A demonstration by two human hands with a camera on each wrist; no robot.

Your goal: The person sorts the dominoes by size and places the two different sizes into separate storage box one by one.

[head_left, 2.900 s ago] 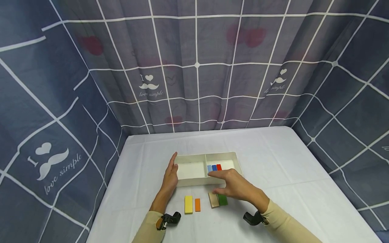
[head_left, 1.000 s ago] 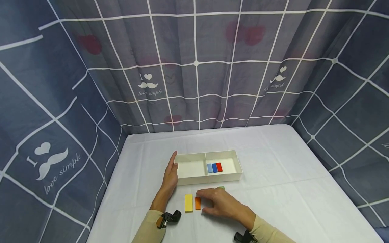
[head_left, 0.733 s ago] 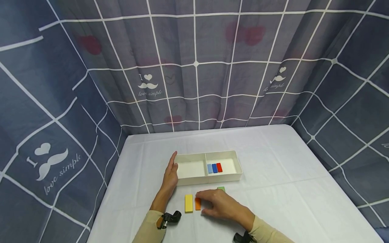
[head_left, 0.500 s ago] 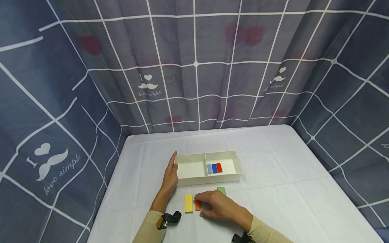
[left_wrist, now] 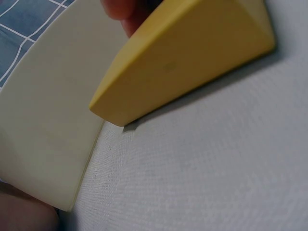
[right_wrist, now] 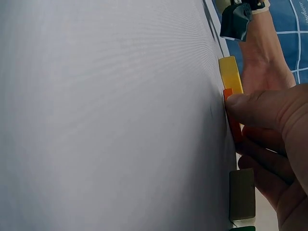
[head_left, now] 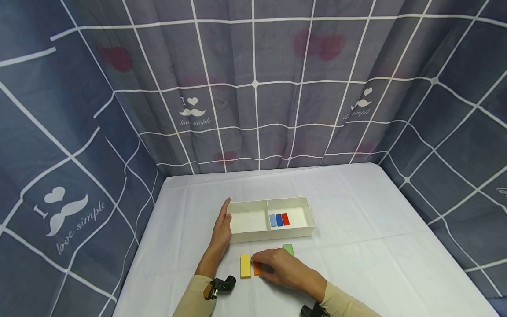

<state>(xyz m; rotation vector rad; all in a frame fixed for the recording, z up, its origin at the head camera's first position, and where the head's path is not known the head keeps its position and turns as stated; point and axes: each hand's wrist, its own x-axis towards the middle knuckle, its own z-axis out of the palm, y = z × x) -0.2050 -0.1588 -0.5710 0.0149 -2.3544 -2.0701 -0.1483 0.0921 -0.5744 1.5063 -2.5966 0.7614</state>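
Note:
My right hand (head_left: 261,263) lies low on the white table, thumb and fingers pinching a small orange block (head_left: 256,269). In the right wrist view the thumb (right_wrist: 260,108) presses the edge of the orange block (right_wrist: 234,122). A yellow block (head_left: 245,265) lies just left of it, a green block (head_left: 288,249) just behind my knuckles. A tan block (right_wrist: 242,194) shows only in the right wrist view. My left hand (head_left: 222,222) rests with straight fingers against the left end of the white two-part tray (head_left: 273,235). Light blue, blue and red blocks (head_left: 279,219) lie in its right part.
The white cloth-covered table (head_left: 356,211) is walled by grey checked curtains (head_left: 253,88) at the back and both sides. The tray's left compartment (head_left: 247,220) holds nothing. The left wrist view shows the yellow block (left_wrist: 183,62) close beside the tray wall (left_wrist: 43,120).
My right hand came back from the tray's front, passed off the green and tan blocks, slid left and closed its fingers on the orange block. The left hand stayed put.

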